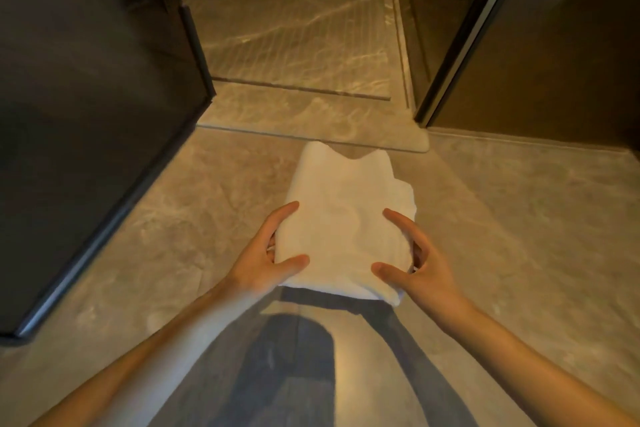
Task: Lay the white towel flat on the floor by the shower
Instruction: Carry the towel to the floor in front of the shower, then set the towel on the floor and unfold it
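A folded white towel (341, 218) is held in the air above the marble floor (502, 218), in the middle of the head view. My left hand (266, 253) grips its left side, thumb on top and fingers underneath. My right hand (415, 260) clasps its right side the same way. The towel's far end hangs toward the raised shower threshold (304, 118). Beyond that lies the ribbed shower floor (294, 42).
A dark glass panel (86, 114) stands at the left, its metal-edged base running along the floor. A dark door frame (460, 45) and wall close the right side. My legs in grey trousers (301, 357) are below the towel.
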### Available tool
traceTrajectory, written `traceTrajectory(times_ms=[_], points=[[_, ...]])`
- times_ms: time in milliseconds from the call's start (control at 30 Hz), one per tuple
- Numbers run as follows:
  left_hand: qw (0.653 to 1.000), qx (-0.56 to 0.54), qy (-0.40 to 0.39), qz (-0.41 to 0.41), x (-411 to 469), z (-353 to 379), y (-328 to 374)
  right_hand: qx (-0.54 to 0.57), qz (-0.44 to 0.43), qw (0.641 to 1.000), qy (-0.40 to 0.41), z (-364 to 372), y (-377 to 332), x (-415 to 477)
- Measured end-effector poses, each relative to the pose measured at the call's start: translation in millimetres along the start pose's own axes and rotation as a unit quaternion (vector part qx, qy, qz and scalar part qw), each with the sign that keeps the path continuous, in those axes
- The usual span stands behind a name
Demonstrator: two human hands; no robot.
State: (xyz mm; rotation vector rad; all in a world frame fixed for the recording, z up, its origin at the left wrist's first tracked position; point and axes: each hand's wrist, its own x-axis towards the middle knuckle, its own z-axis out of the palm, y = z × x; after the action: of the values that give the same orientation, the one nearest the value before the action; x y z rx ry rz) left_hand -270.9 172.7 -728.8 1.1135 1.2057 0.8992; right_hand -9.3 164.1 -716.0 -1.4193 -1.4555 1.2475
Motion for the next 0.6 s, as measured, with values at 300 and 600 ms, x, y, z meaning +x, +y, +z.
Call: traceTrajectory(times_ms=[300,600], points=[[0.996,0.041,-0.052,-0.054,44,-1,-94,-0.067,0.025,0.997,-0.013,17,104,24],[0.981,0.101,-0.081,-0.147,55,12,-142,-0.077,0.126,0.988,-0.052,20,137,25]])
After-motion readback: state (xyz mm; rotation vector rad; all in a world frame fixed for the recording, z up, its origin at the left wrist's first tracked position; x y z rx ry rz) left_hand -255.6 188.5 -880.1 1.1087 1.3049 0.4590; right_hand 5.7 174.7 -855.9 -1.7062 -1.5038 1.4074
